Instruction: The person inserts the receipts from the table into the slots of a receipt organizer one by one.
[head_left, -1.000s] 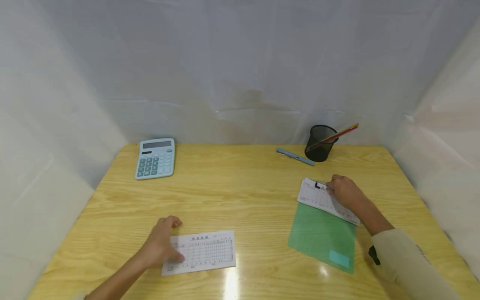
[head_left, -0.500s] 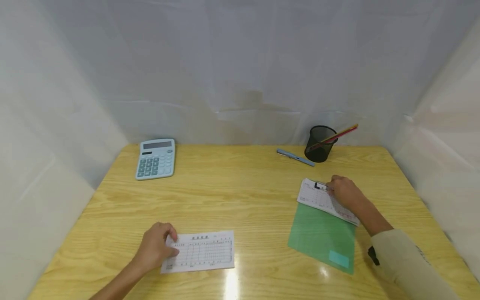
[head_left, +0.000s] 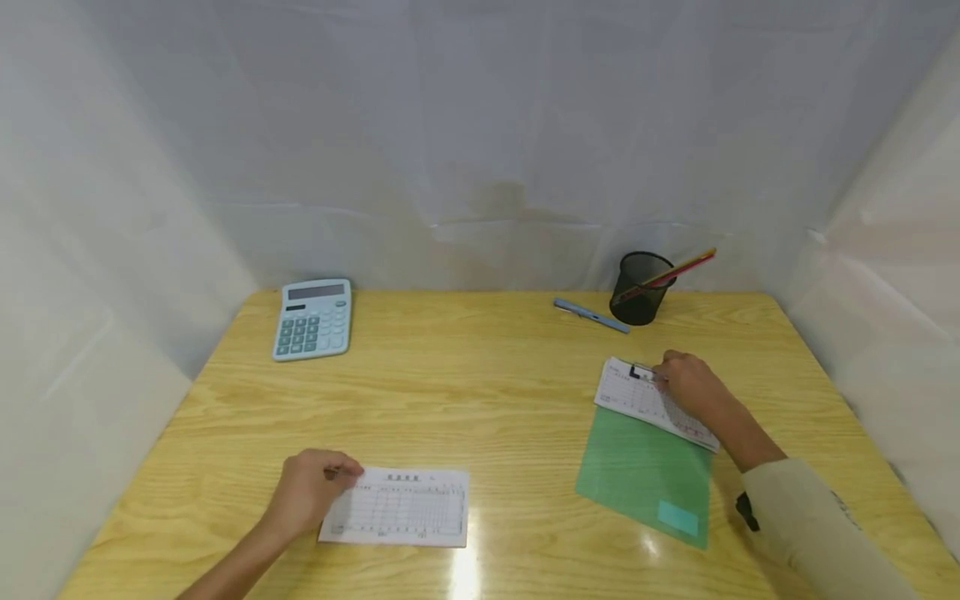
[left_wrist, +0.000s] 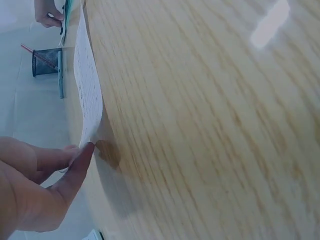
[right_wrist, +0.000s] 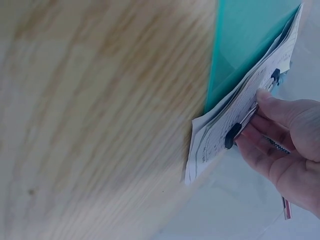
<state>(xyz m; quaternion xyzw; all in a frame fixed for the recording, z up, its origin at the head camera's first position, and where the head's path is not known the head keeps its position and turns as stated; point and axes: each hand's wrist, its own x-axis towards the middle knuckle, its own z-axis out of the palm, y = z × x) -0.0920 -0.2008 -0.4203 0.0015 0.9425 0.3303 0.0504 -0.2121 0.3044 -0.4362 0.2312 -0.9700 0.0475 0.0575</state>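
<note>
In the head view my left hand (head_left: 303, 492) pinches the far left corner of a white printed form (head_left: 412, 507) at the table's near left. The left wrist view shows thumb and fingertips on this form (left_wrist: 89, 85), with the pinched end raised off the wood. On the right, my right hand (head_left: 693, 390) grips the metal clip (right_wrist: 250, 112) of a green see-through clipboard (head_left: 637, 458). Thumb in front and fingers behind hold that clip. A stack of printed forms (head_left: 630, 393) lies under it, across the board's upper part.
A light blue calculator (head_left: 313, 321) lies at the back left of the wooden table (head_left: 450, 375). At the back right stand a black mesh pen cup (head_left: 636, 300) with pencils and, beside it, a blue pen (head_left: 592, 315). White sheeting (head_left: 480, 142) encloses the back and sides.
My left hand has slid from the form's left end to its far left corner and closed its fingertips there; the form shifted slightly. The right hand and clipboard have stayed put.
</note>
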